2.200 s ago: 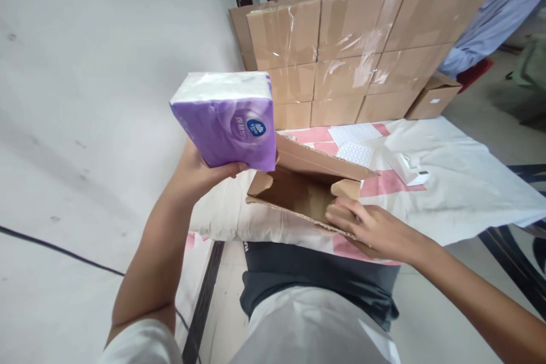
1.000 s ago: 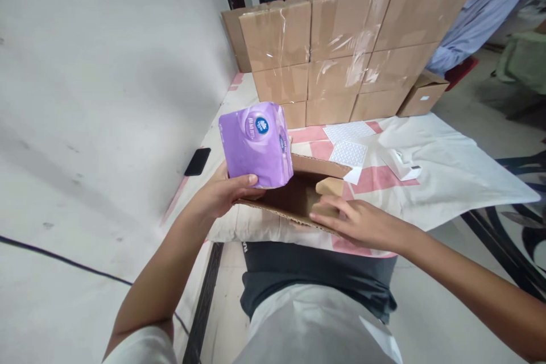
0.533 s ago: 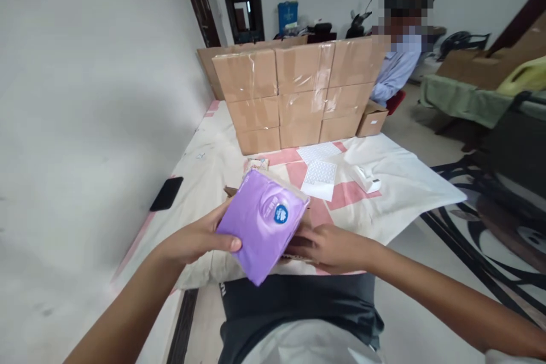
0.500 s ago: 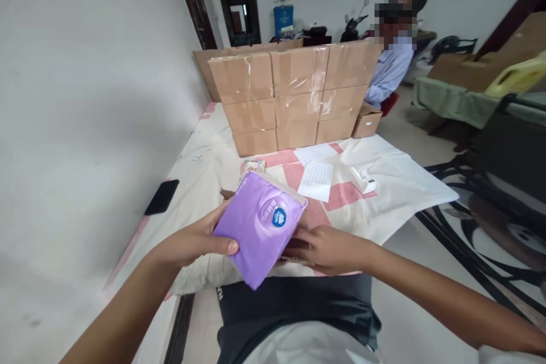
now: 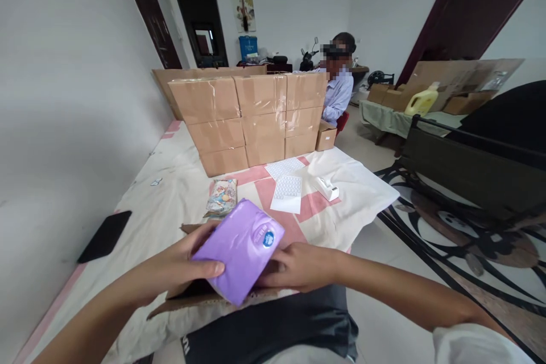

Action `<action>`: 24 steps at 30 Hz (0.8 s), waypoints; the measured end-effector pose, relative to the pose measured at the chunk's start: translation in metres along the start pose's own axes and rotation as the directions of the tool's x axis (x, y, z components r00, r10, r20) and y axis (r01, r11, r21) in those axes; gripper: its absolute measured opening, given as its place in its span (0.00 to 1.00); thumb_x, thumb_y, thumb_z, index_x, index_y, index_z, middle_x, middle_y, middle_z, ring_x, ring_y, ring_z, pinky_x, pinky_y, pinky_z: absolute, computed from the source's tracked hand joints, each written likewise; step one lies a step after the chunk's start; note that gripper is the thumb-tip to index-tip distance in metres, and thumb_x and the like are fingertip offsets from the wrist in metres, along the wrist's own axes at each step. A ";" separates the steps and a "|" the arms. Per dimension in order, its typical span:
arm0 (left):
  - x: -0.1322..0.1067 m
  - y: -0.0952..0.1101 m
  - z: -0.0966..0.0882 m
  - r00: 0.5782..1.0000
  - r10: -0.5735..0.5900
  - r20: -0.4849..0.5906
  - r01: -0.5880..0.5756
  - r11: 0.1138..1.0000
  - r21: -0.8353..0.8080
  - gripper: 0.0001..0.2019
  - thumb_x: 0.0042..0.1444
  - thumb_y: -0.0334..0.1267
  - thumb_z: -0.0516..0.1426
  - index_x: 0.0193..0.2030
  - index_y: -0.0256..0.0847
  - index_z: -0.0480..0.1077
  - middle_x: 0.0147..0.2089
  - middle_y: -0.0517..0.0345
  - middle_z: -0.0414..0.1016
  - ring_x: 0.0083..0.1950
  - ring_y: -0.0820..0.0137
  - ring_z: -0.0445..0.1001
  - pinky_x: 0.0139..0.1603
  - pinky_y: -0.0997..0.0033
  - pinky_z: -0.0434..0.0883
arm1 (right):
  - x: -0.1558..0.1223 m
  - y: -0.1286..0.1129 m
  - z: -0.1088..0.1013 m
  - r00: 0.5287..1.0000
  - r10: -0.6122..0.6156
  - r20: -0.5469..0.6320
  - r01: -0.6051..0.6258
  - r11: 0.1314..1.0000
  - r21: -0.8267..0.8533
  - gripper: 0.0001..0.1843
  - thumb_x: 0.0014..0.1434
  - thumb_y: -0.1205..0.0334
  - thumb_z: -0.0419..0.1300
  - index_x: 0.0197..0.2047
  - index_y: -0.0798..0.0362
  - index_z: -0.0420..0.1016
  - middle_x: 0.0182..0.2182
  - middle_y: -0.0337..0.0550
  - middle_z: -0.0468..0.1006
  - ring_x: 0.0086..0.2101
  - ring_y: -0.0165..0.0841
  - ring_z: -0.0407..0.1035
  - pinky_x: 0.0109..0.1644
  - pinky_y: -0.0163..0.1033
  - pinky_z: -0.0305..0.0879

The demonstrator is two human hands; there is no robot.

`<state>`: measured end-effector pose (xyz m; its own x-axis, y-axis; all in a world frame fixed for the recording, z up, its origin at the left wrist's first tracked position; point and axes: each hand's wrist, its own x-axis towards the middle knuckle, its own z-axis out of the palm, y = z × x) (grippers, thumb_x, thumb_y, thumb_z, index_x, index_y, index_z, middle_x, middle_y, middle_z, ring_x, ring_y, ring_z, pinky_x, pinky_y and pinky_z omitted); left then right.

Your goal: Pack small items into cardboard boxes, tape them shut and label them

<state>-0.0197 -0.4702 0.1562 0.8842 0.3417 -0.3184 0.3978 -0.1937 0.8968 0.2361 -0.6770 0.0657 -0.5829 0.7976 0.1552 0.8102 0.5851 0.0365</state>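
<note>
A purple tissue pack [image 5: 239,256] with a blue round logo is tilted in my left hand [image 5: 183,261], whose thumb lies on its front face. Beneath the pack is an open cardboard box [image 5: 256,296], mostly covered by the pack and my hands. My right hand [image 5: 298,266] is at the pack's lower right side, over the box, with its fingers bent inward. Their tips are hidden behind the pack, so what they touch does not show. Just beyond the pack, a printed, colourful packet [image 5: 222,196] lies on the cloth.
Taped cardboard boxes [image 5: 264,119] stand stacked across the table's far side, with a small box [image 5: 326,136] at their right. Label sheets [image 5: 286,193], a white device [image 5: 327,187] and a black phone-like slab [image 5: 104,236] lie on the tablecloth [image 5: 140,205]. A person [image 5: 339,88] sits behind.
The view has swung right and up. The purple pack is lower and tilted back more, still in my left hand. More of the open box and the printed packet shows.
</note>
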 end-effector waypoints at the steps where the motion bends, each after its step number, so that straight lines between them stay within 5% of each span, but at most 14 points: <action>1: -0.003 0.000 -0.003 0.999 -0.009 -0.049 0.010 1.000 0.025 0.46 0.51 0.57 0.71 0.75 0.49 0.63 0.67 0.46 0.76 0.69 0.43 0.73 0.67 0.43 0.75 | -0.002 0.000 0.000 1.000 0.028 0.007 -0.028 0.999 0.021 0.31 0.74 0.58 0.56 0.77 0.40 0.60 0.65 0.53 0.72 0.42 0.33 0.77 0.41 0.38 0.75; 8: -0.034 -0.018 -0.012 0.951 -0.084 -0.298 0.074 0.996 -0.046 0.48 0.45 0.59 0.73 0.73 0.53 0.65 0.59 0.52 0.81 0.53 0.48 0.83 0.44 0.56 0.85 | -0.014 0.012 0.012 0.974 0.115 -0.197 -0.102 0.992 0.072 0.19 0.75 0.52 0.57 0.65 0.44 0.74 0.62 0.55 0.73 0.40 0.32 0.76 0.45 0.40 0.75; 11: -0.032 -0.036 -0.006 0.913 -0.170 -0.371 0.124 0.982 -0.145 0.47 0.44 0.61 0.73 0.71 0.50 0.66 0.56 0.51 0.82 0.52 0.51 0.83 0.43 0.61 0.84 | -0.024 0.016 0.027 0.947 0.142 -0.287 -0.121 0.989 0.090 0.14 0.74 0.55 0.58 0.58 0.47 0.77 0.61 0.56 0.74 0.38 0.31 0.77 0.47 0.42 0.77; 15: -0.026 -0.065 0.000 0.865 -0.165 -0.473 0.060 0.972 -0.227 0.45 0.44 0.62 0.72 0.66 0.42 0.69 0.36 0.57 0.81 0.36 0.59 0.81 0.29 0.68 0.76 | -0.041 0.012 0.060 0.849 0.326 -0.415 -0.213 0.931 0.296 0.17 0.71 0.61 0.58 0.61 0.51 0.73 0.59 0.58 0.79 0.52 0.38 0.80 0.50 0.42 0.80; 18: -0.027 -0.077 0.001 0.838 -0.168 -0.520 0.005 0.954 -0.300 0.44 0.42 0.62 0.73 0.62 0.40 0.70 0.27 0.61 0.74 0.27 0.63 0.75 0.23 0.69 0.71 | -0.049 0.009 0.070 0.785 0.371 -0.496 -0.163 0.897 0.412 0.21 0.72 0.65 0.57 0.66 0.51 0.71 0.63 0.59 0.78 0.61 0.38 0.77 0.56 0.41 0.80; 21: -0.025 -0.067 0.005 0.780 -0.180 -0.599 -0.054 0.935 -0.350 0.41 0.44 0.61 0.71 0.61 0.42 0.71 0.36 0.54 0.81 0.35 0.56 0.81 0.33 0.60 0.80 | -0.045 0.011 0.041 0.721 0.377 -0.582 -0.135 0.900 0.415 0.15 0.72 0.67 0.56 0.58 0.51 0.78 0.53 0.53 0.86 0.52 0.37 0.83 0.53 0.42 0.81; 24: -0.015 -0.037 0.016 0.664 -0.050 -0.746 -0.130 0.975 -0.182 0.38 0.47 0.59 0.68 0.62 0.42 0.71 0.51 0.47 0.83 0.51 0.49 0.82 0.49 0.53 0.82 | -0.020 0.011 -0.018 0.623 0.500 -0.602 -0.215 0.849 0.482 0.12 0.74 0.61 0.56 0.46 0.51 0.81 0.38 0.47 0.86 0.41 0.37 0.82 0.48 0.44 0.80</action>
<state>-0.0439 -0.4826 0.1232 0.3846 0.9227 -0.0273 0.2280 -0.0663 0.9714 0.2578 -0.6891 0.0808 0.0789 0.7009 0.7089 0.7836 0.3960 -0.4787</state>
